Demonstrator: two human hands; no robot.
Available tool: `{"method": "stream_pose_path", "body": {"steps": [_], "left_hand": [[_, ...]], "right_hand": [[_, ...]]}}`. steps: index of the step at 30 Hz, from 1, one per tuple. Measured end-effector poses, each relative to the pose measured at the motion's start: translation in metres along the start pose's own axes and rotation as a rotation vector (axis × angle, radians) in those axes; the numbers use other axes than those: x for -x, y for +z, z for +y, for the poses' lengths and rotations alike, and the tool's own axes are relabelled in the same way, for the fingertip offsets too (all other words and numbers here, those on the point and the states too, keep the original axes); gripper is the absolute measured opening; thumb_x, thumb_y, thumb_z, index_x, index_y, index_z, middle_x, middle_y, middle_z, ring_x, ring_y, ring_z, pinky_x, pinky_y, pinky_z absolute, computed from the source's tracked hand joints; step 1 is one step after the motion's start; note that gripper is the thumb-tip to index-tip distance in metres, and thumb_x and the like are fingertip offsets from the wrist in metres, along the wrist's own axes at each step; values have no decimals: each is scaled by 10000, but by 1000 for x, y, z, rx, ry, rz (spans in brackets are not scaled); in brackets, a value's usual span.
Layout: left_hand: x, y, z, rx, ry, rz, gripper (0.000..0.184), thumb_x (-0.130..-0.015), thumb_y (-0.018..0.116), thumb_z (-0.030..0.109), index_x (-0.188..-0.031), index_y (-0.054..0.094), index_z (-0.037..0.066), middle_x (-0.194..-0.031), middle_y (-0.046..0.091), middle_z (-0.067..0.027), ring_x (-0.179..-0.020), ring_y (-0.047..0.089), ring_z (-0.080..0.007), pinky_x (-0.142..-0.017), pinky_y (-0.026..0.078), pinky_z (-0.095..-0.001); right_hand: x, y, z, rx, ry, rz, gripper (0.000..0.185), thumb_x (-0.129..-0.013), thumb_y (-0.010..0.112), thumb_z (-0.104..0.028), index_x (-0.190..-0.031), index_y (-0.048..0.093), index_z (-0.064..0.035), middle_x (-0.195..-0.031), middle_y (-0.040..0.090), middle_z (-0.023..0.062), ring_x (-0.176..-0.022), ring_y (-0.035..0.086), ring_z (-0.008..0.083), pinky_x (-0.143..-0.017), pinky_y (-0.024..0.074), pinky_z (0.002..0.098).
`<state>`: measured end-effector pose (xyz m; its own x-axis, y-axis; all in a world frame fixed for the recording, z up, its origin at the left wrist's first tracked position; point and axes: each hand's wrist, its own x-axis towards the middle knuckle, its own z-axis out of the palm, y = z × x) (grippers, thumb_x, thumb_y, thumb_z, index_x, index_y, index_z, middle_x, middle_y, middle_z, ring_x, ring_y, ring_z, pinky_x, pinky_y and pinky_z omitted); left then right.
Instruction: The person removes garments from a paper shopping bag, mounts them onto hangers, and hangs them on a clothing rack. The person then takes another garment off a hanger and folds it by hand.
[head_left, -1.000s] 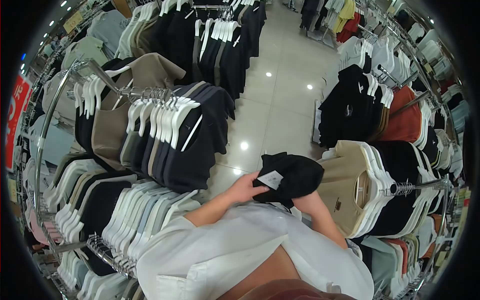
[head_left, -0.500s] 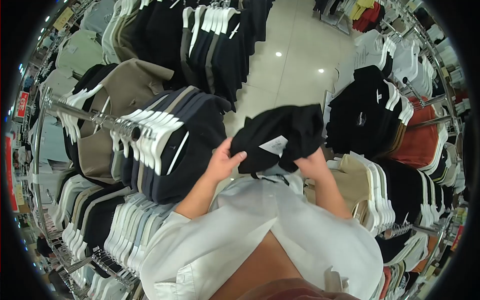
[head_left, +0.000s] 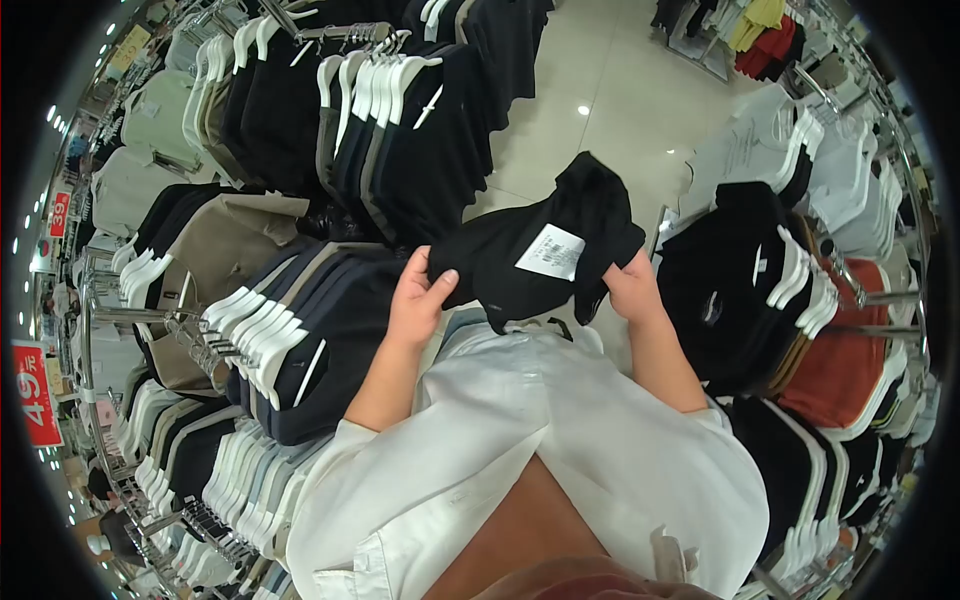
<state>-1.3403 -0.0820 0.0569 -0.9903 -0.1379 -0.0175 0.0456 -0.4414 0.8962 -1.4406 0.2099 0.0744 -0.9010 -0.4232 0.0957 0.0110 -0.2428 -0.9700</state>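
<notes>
A black garment [head_left: 500, 260], partly bunched, is stretched between my two hands in front of my white shirt. My left hand [head_left: 424, 290] pinches its left end, thumb on top. At the right end, my right hand [head_left: 634, 287] grips the cloth, and some of its fingers are hidden by the fabric. A white printed tag [head_left: 551, 252] lies on the garment's upper face, right of its middle. The garment's right part rises in a fold, and loose edges hang at the bottom.
Racks of dark shirts on white hangers [head_left: 285, 345] stand close on my left. On the right hang black shirts [head_left: 720, 290] and a rust-red garment [head_left: 840, 350]. A tiled aisle [head_left: 600, 90] runs ahead between the racks. Red price signs [head_left: 37, 395] are at the far left.
The garment has gone from a compact bundle to a wider spread, and my hands have moved apart. Its tag shows more squarely. The racks have shifted in view.
</notes>
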Motion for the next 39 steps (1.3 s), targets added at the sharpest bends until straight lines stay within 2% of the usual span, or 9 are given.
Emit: {"method": "stream_pose_path", "body": {"steps": [3,11,19,22,24,29,31,34,39], "left_hand": [[-33,1,7,44,35,77,247,-1032,603,39,-1277,568,38,-1247,665,-58,-1180,616,-149,-1073,458,-325],[-132,-19,-4,89,31,108,263,-1024,611,40,-1284,573,40,-1245,672,-56,-1172,621,-145,-1060,467,-323],[-234,-30,-31,-293,-183,-173,254,-976,716,65,-1204,623,1,-1052,662,1,-978,601,-89,-906,495,-262],[-260,-29,-28,-298,-231,-262,259,-982,716,82,-1209,620,2,-1040,662,3,-967,596,-79,-881,496,-252],[-273,-35,-31,-349,-202,-274,263,-988,715,91,-1214,618,-1,-1037,661,3,-968,591,-70,-873,495,-247],[-288,-51,-24,-256,-171,-174,239,-1008,689,84,-1216,615,-9,-1041,662,-6,-965,586,-71,-897,494,-254],[-290,-53,-24,-220,-126,-99,224,-1019,673,78,-1218,616,-9,-1063,660,-13,-981,590,-80,-911,494,-262],[-295,-57,-26,-123,-61,-10,199,-1043,636,74,-1222,620,-11,-1135,657,-29,-1052,601,-100,-943,493,-273],[-298,-54,-21,-141,13,167,178,-1052,611,66,-1212,617,-11,-1140,660,-31,-1061,588,-94,-967,481,-268]], "right_hand": [[-31,-33,8,31,-16,-58,226,-1055,647,-178,-1199,655,-5,-1131,698,25,-1025,638,123,-886,526,304],[-115,-74,32,-181,198,-46,165,-987,643,-65,-1136,680,-5,-1014,700,4,-855,642,89,-716,525,251],[-214,-45,-14,-326,116,37,216,-1034,569,-50,-1204,679,25,-1106,723,99,-1007,694,177,-873,567,319],[-253,-43,-12,74,-218,-205,261,-1035,558,-56,-1253,669,34,-1157,734,156,-1055,712,235,-911,578,345],[-267,-41,-16,92,-50,-181,271,-1025,575,-67,-1255,673,38,-1144,741,164,-1024,721,240,-889,583,349],[-320,-46,-36,451,-77,-231,223,-1053,590,-148,-1150,706,16,-974,751,115,-849,710,171,-775,566,286],[-331,-65,-40,200,290,103,244,-1071,606,-241,-1066,704,-17,-879,708,40,-755,646,110,-685,518,253],[-372,-65,-60,410,334,-5,278,-1066,632,-305,-1009,688,-39,-832,660,-17,-704,582,67,-632,473,241],[-427,-81,-55,313,200,86,269,-1048,650,-257,-1102,696,2,-976,732,44,-851,681,120,-781,544,278]]}}
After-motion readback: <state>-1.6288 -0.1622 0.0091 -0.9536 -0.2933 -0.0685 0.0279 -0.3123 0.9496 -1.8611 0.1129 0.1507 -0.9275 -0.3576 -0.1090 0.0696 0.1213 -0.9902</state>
